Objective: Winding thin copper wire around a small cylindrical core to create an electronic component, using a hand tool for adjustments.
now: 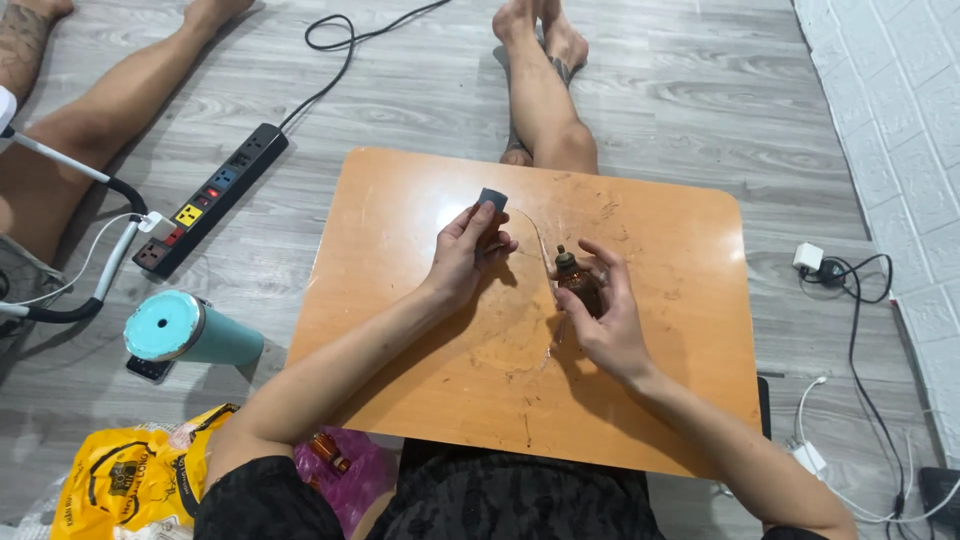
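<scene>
Nearest the camera, a crinkled yellow plastic bag (135,480) and a magenta one (345,475) lie on the floor beside the black-clad lap, a small brown bottle showing in the magenta folds.

On the low wooden table (420,380) — orange-brown, round-cornered, its varnish scratched and scuffed — both hands are occupied. The right hand (605,320) is closed around a small amber bottle (578,282), apparently glass, held upright just over the tabletop, its narrow neck and dark top clear of the fingers. The left hand (470,250) is pinched on a small dark grey piece (491,198), roughly square, raised a little above the table; whether it is a cap or a pad cannot be told. A thin clear line (540,245), like tubing or thread, curves between the two hands.

The step in hand is judged to be a fitting or linking of the grey piece and the bottle; a steady bottle and a fine, aligned pinch would be called for, since the line is slight and the glass smooth.

To the left, a teal tumbler (190,335) lies on its side on the grey wood-grain floor. Farther off, a black power strip (210,198) with coloured switches is laid out, and chargers with white cables (815,262) sit by the white brick-patterned wall. Another person's bare legs (545,100) are stretched beyond the table.
</scene>
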